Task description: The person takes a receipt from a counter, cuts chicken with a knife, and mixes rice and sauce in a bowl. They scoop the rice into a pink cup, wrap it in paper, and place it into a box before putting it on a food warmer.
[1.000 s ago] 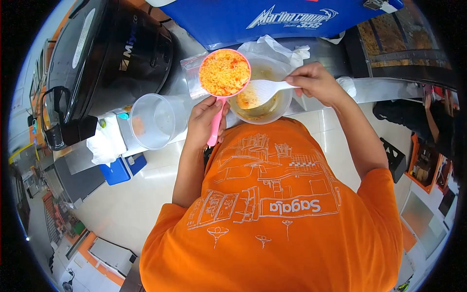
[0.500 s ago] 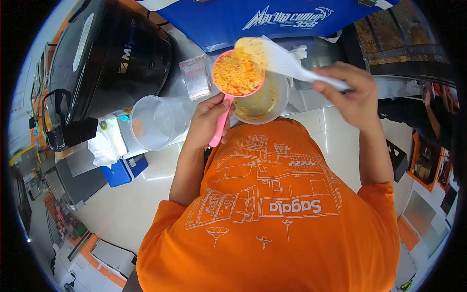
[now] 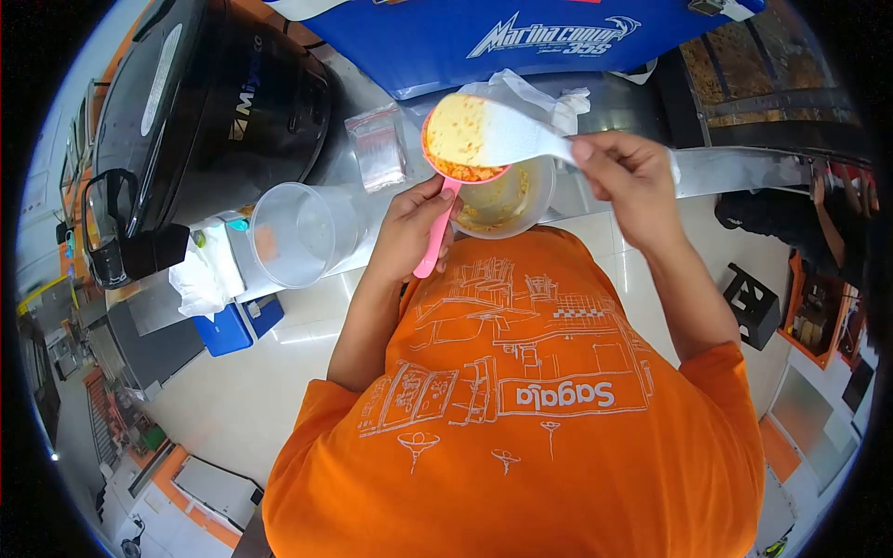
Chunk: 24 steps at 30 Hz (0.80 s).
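My left hand (image 3: 414,226) is closed round the handle of a pink measuring scoop (image 3: 436,244), which holds orange rice (image 3: 470,172). In my right hand (image 3: 625,181) is a white rice paddle (image 3: 521,136), its food-smeared yellow blade (image 3: 456,128) lying flat over the scoop and hiding most of the rice. Below and partly behind the scoop stands a clear plastic tub (image 3: 510,200) with orange smears and bits of food inside.
An open clear plastic container (image 3: 302,234) stands to the left, with a stack of plastic bags (image 3: 377,149) behind it. A black rice cooker (image 3: 214,112) and a blue cooler box (image 3: 549,42) border the metal counter. White crumpled plastic (image 3: 569,110) lies behind the paddle.
The paddle has come left and down, turning its blade flat over the scoop. My right hand has moved left with it. The scoop has shifted slightly right.
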### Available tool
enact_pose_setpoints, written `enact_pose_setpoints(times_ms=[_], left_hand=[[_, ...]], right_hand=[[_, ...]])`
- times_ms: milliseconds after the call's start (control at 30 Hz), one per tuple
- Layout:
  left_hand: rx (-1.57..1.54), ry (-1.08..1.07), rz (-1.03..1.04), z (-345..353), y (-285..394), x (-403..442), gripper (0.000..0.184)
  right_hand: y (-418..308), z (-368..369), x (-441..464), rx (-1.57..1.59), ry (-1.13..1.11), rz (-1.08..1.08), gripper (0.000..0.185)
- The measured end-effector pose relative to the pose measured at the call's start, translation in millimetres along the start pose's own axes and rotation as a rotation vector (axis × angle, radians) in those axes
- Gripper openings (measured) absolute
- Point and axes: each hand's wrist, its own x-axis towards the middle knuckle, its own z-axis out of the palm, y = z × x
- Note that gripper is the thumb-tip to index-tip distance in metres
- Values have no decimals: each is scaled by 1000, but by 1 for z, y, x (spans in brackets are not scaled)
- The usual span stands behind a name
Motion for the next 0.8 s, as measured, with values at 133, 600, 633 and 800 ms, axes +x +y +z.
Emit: enact_pose_setpoints(times_ms=[133, 600, 633, 800], left_hand=[[-17, 16, 5, 4, -2, -3, 23], [-20, 36, 8, 9, -13, -5, 25], [-17, 31, 9, 9, -13, -4, 25], [23, 41, 93, 13, -14, -11, 23]], right_hand=[[26, 18, 2, -40, -13, 48, 23], [30, 12, 2, 53, 71, 4, 19], [30, 20, 3, 18, 71, -44, 19], [42, 27, -2, -52, 23, -119, 20]])
